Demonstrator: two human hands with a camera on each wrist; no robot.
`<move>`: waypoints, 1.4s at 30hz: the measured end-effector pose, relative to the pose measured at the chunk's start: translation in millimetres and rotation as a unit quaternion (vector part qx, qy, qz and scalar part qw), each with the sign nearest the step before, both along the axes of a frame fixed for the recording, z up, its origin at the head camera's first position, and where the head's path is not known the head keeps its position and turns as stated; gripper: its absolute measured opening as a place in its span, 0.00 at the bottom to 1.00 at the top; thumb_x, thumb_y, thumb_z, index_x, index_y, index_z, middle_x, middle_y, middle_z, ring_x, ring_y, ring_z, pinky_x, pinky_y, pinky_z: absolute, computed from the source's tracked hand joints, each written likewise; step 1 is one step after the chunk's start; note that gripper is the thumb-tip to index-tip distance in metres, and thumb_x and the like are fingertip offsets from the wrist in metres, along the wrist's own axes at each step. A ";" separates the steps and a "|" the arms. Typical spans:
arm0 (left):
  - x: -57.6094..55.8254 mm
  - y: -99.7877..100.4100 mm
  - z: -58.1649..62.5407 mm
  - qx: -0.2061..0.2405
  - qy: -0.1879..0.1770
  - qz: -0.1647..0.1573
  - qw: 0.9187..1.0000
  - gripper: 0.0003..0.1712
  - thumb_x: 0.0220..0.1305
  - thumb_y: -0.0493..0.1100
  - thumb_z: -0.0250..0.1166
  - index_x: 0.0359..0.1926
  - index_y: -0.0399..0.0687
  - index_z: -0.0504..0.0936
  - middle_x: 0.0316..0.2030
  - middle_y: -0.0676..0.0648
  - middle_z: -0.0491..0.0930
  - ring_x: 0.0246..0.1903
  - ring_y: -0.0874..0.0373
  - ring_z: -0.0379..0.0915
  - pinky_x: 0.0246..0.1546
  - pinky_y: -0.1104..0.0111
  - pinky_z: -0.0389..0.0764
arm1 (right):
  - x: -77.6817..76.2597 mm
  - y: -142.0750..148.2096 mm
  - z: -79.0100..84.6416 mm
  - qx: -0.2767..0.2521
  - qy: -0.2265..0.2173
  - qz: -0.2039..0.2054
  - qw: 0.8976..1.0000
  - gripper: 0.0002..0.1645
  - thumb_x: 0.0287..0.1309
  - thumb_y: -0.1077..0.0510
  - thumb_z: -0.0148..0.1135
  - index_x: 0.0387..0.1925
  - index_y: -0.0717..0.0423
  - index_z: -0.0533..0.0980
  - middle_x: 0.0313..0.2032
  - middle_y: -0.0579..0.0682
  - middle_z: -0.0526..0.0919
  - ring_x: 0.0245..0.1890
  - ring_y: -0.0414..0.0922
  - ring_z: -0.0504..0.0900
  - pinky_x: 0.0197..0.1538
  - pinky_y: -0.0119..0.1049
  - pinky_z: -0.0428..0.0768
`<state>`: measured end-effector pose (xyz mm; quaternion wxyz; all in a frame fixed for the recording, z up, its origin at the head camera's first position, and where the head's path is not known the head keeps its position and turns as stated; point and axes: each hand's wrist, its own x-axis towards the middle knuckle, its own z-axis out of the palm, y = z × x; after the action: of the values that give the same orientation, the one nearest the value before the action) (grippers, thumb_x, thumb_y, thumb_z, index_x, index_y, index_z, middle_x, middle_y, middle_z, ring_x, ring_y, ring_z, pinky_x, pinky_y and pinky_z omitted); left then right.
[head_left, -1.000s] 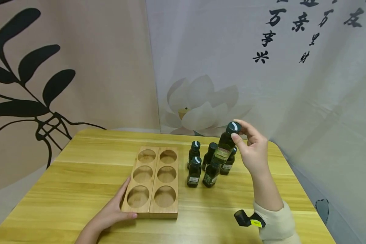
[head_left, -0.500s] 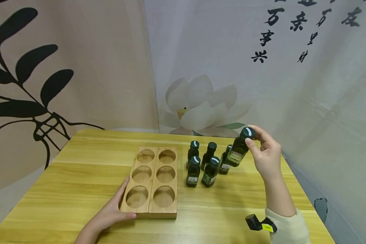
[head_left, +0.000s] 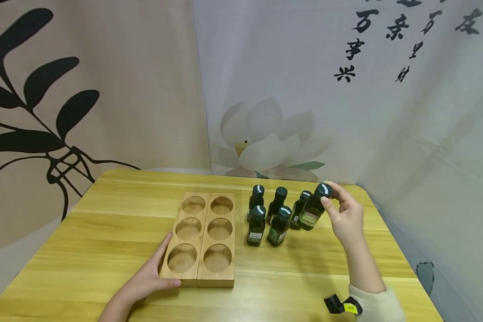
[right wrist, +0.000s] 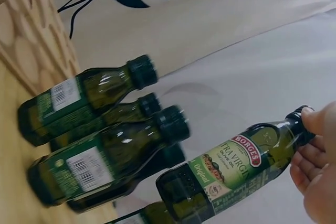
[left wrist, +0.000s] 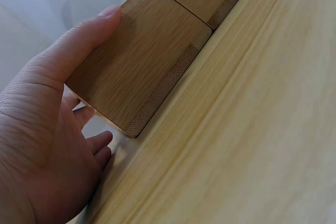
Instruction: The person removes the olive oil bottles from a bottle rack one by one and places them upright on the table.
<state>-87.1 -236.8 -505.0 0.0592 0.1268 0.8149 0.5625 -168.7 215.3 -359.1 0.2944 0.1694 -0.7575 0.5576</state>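
Observation:
My right hand (head_left: 348, 219) pinches the dark green cap of an olive oil bottle (head_left: 311, 216), which hangs tilted at the right of the bottle group. Its label faces the right wrist camera; whether its base touches the table cannot be told. Several similar bottles (head_left: 256, 227) stand upright beside it. My left hand (head_left: 146, 279) rests at the near left corner of a wooden holder (head_left: 201, 283) made of two blocks with round recesses. In the left wrist view, the thumb (left wrist: 86, 38) lies straight along the holder's front face, and the other fingers are loosely bent beside its left side.
The wooden table (head_left: 104, 232) ends at a cloth backdrop (head_left: 153, 89) printed with leaves, a flower and writing. The bottles stand close together to the right of the holder. A black wrist camera (head_left: 342, 305) sits at the right sleeve.
The right hand carries the olive oil bottle rightward, away from over the near bottle, then down beside the group's right edge. The left hand and holder stay in place.

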 end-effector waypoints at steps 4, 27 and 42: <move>-0.7 0.0 -0.4 -0.004 0.003 0.001 1.000 0.72 0.43 0.39 0.78 0.76 0.55 0.34 0.73 0.35 0.31 0.68 0.27 0.27 0.54 0.27 0.38 | 3.3 -2.7 -6.3 -0.007 -0.006 0.005 1.000 0.20 0.53 0.81 0.58 0.50 0.76 0.74 0.38 0.38 0.79 0.38 0.36 0.76 0.40 0.20 0.75; -2.1 2.1 -2.2 0.011 -0.011 0.007 1.000 0.72 0.42 0.39 0.79 0.76 0.55 0.34 0.73 0.35 0.31 0.68 0.29 0.28 0.57 0.30 0.38 | 14.3 -9.1 -48.9 0.006 -0.087 -0.017 0.996 0.20 0.53 0.78 0.61 0.50 0.76 0.74 0.38 0.60 0.80 0.39 0.35 0.75 0.45 0.22 0.75; -3.4 0.7 -3.5 0.007 0.002 0.004 1.000 0.73 0.41 0.38 0.79 0.76 0.54 0.34 0.73 0.34 0.32 0.68 0.29 0.28 0.57 0.30 0.38 | 1.1 1.2 -88.7 -0.012 -0.092 -0.013 0.996 0.21 0.54 0.76 0.62 0.52 0.70 0.75 0.40 0.61 0.81 0.40 0.35 0.75 0.47 0.22 0.74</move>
<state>-90.6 -236.1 -508.5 0.0546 0.1250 0.8117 0.5679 -167.6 216.5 -447.8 0.2330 0.1043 -0.7764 0.5762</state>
